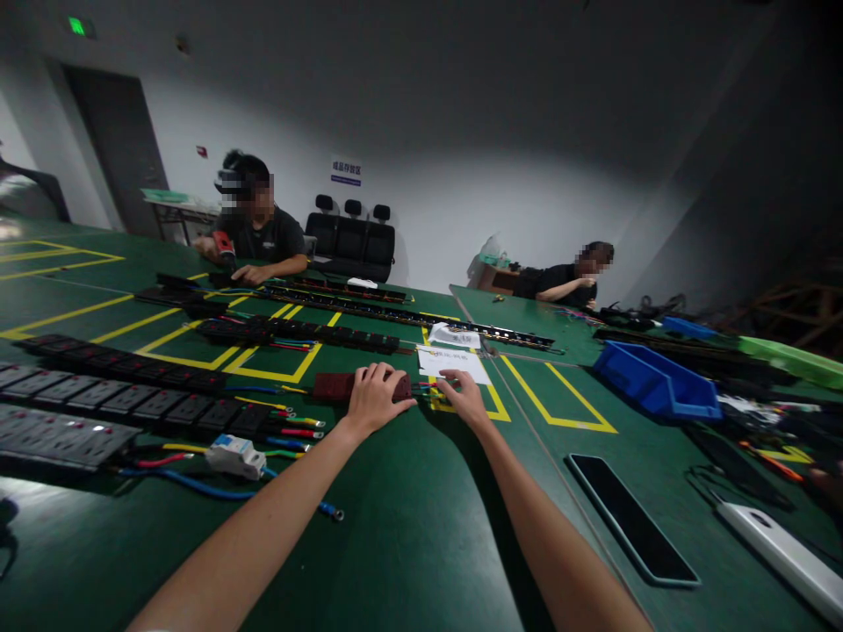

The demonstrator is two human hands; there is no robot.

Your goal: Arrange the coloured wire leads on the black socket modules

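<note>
Both my arms reach forward over a green table (408, 527). My left hand (372, 397) lies on the right end of a dark red socket block (333, 385), fingers curled over it. My right hand (464, 395) rests at the lower edge of a white printed sheet (453, 362), fingertips bent down on the paper and the coloured wires beside it. A second white sheet (454, 335) lies just beyond.
Long black power strips (105, 399) with coloured wires and a white breaker (235, 456) lie at the left. A blue bin (652, 383), a dark phone (629, 516) and a white strip (783, 553) sit at the right. Two seated people (254, 230) work at the far side.
</note>
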